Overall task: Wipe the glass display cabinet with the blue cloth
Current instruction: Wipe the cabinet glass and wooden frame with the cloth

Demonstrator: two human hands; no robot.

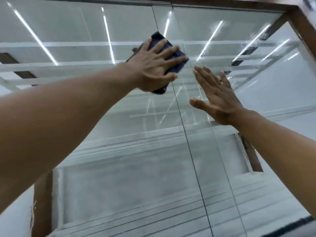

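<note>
The glass display cabinet fills the view, its front made of sliding glass panes in a brown wooden frame. My left hand lies flat on a folded dark blue cloth and presses it against the upper part of the left pane, close to that pane's right edge. My right hand rests flat against the neighbouring pane just to the right and lower, fingers straight and spread, holding nothing. Part of the cloth is hidden under my palm.
The brown frame's corner runs across the upper right. Inside are empty glass shelves. Bright ceiling light strips reflect in the glass. A vertical pane edge runs down between my hands.
</note>
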